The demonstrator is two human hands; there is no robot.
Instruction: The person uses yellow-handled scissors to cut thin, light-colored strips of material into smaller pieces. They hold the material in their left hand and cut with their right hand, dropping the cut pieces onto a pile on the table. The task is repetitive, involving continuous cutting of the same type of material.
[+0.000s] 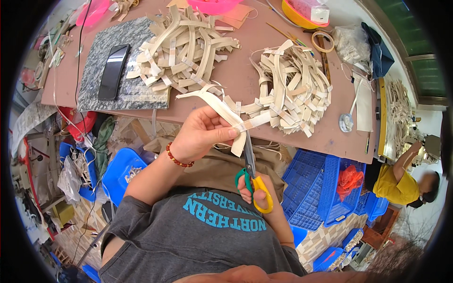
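We've got our L hand (200,134) mid-frame, thumb and fingers pinching a pale strip (219,107), prob. near the spot where a 2nd strip crosses it, so the join stays flat and steady for the blades. The pale strip's top end points to upper L, its loose tail hangs just below the thumb, and the crossing strip (258,120) runs R twd the R pile (297,92); can't tell if it's still attached to smth in there.

Our R hand (258,188), lower centre, is curled round the scissors (251,166), fingers and thumb in the green & yellow handles, blades pointing up at the strips, prob. b/c that's the easiest angle w/ the work held above our lap. Can't tell if the blade tips are parted or touching fabric.

The L pile (186,52) sits top centre, partly on the speckled slab (89,66); both piles are near the table's (337,144) front edge, presumably for a short reach. Phone (113,73) lies on the slab, upper L, off to the side of our hands, maybe to keep it out of the way.
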